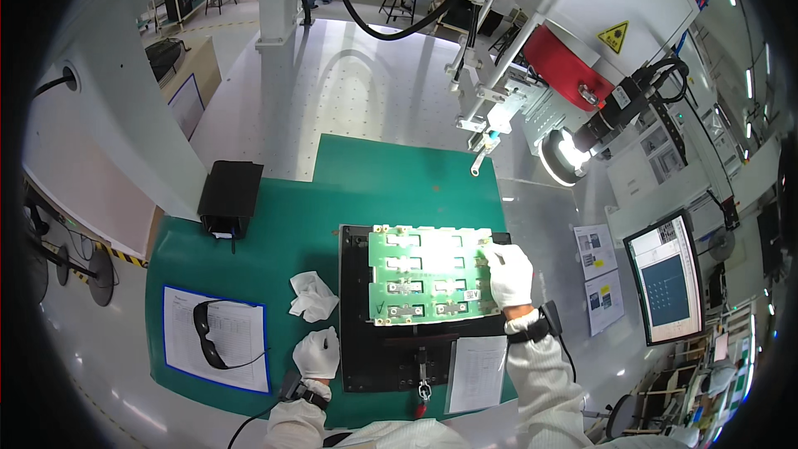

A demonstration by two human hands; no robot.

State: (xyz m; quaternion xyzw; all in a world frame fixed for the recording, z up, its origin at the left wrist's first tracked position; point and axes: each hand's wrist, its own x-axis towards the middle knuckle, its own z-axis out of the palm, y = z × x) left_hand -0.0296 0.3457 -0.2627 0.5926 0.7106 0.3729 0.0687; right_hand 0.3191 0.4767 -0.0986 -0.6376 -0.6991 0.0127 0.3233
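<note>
A green circuit board (386, 262) with rows of cut-outs and metal parts lies on a black fixture plate (366, 357); bright light washes out its middle. My right hand (510, 276), in a white glove, is at the board's right edge. Its fingertips are pinched together over the upper right corner, and whatever lies between them is too small to make out. My left hand (317, 354), also gloved, rests curled beside the plate's left edge, with nothing showing in it. Just beyond it, a crumpled white cloth (313, 297) lies on the green mat (291, 216).
Above the mat's right side hang a machine head with a red ring (565, 66) and a lit round lamp (564, 156). A monitor (665, 278) stands at right. Dark glasses (204, 337) lie on a framed sheet at left, near a black box (230, 195). Another sheet (475, 374) lies in front.
</note>
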